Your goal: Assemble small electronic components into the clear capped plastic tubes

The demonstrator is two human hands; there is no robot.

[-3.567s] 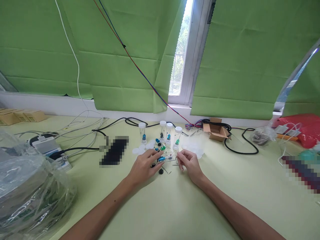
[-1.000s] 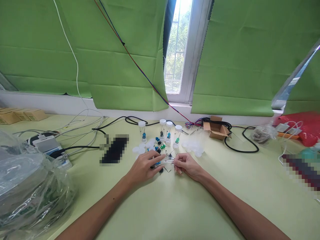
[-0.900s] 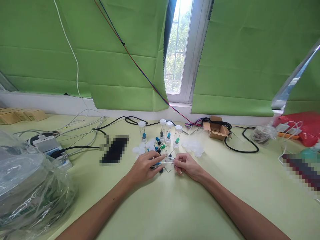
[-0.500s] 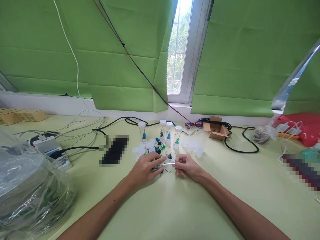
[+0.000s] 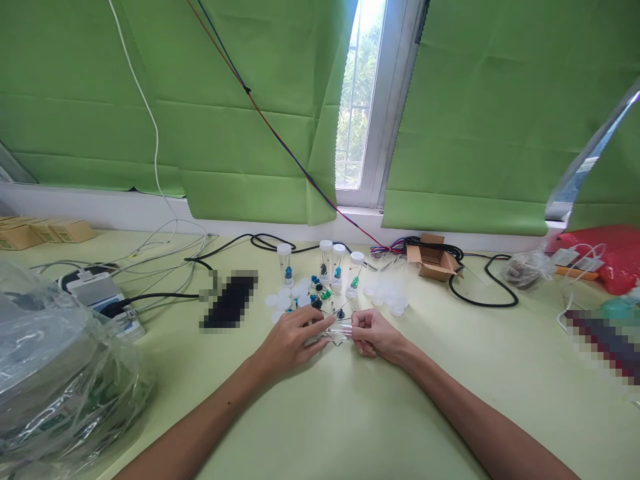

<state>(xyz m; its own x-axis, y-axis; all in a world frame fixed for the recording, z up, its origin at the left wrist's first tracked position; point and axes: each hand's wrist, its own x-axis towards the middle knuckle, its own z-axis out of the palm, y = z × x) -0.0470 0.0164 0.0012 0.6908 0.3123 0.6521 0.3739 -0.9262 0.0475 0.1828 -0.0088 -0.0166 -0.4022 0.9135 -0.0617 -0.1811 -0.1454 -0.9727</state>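
A clear plastic tube (image 5: 341, 331) lies sideways between my two hands, low over the table. My right hand (image 5: 374, 332) pinches its right end with curled fingers. On the left end, the thumb and fingers of my left hand (image 5: 300, 333) close around the tube and partly hide it. Just beyond my fingers is a black part with thin metal pins (image 5: 341, 313). Small green parts (image 5: 327, 294) and blue and black ones lie loosely behind it. Several clear capped tubes stand at the back, among them one with a blue part (image 5: 289, 272) and one with a green part (image 5: 355, 282).
White translucent caps (image 5: 397, 303) lie right and left of the loose parts. Behind are an open cardboard box (image 5: 433, 260) and black cable (image 5: 483, 304). A plastic-wrapped bundle (image 5: 65, 373) and a power strip (image 5: 127, 325) stand left, a blurred dark object (image 5: 230, 300) nearer.
Both hands have shifted very slightly to the right, and more of the clear tube shows between them. The standing tubes and loose parts have stayed in place.
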